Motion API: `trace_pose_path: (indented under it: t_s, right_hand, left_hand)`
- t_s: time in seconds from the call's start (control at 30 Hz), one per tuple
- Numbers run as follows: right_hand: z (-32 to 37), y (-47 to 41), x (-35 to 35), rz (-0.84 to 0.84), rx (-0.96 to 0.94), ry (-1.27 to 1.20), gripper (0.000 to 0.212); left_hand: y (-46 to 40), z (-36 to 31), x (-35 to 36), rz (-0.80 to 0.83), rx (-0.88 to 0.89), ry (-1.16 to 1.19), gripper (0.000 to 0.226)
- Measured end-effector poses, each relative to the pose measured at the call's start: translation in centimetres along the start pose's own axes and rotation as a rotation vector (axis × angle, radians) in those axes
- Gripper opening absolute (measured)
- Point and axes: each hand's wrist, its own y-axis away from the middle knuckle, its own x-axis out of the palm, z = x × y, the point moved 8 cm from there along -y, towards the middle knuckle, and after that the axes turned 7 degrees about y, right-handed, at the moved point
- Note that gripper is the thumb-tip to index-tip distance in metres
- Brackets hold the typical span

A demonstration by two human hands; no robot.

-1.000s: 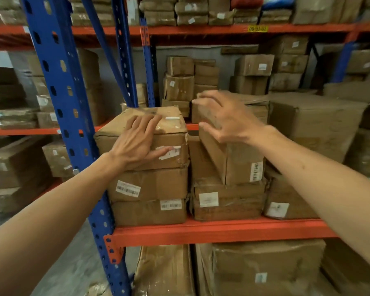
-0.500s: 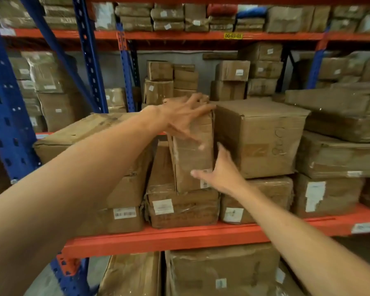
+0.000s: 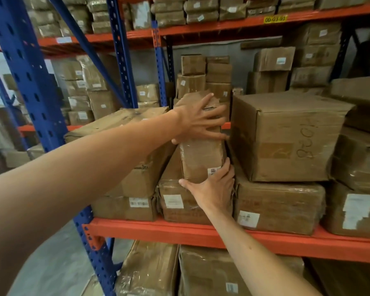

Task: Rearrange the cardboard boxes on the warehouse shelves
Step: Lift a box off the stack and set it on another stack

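Right, tight fit up here. We have the narrow upright box (image 3: 202, 159) wedged between the flat stack on the left (image 3: 124, 124) and the big brown box (image 3: 286, 135) on the right; almost no gap on the right side, a thin wedge of room on the left where the narrow box leans off the stack. It stands on a wrapped box (image 3: 175, 201), which sits at the front edge of the orange shelf beam (image 3: 179, 231). Open room is only forward, toward us, and above its top, where small boxes (image 3: 192, 82) stand further back.

Our left hand (image 3: 198, 122) lies spread over the box's upper front and top edge, fingers splayed wide, palm pressing rather than wrapping. Our right hand (image 3: 214, 186) is at the bottom right corner, thumb running along the lower front edge, fingers reaching up the right edge beside the barcode label (image 3: 213, 170). Both are in contact, neither closed around it.

Long axis of the box runs top to bottom, tilted slightly with the top leaning back and left. Narrow face points at us. The blue upright (image 3: 30, 82) stands well left of the hands.
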Motion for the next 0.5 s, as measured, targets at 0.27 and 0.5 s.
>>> trace_pose_path:
  t_s: [0.27,0.5]
  right_hand:
    - [1.9,0.6,-0.9,-0.090,-0.031,0.064,0.150]
    - [6.1,-0.8,-0.9,-0.124,-0.230,0.082,0.131]
  left_hand:
    - [2.1,1.1,0.1,-0.047,-0.031,0.010,0.135]
    - [7.4,4.0,5.5,-0.095,-0.244,0.147,0.128]
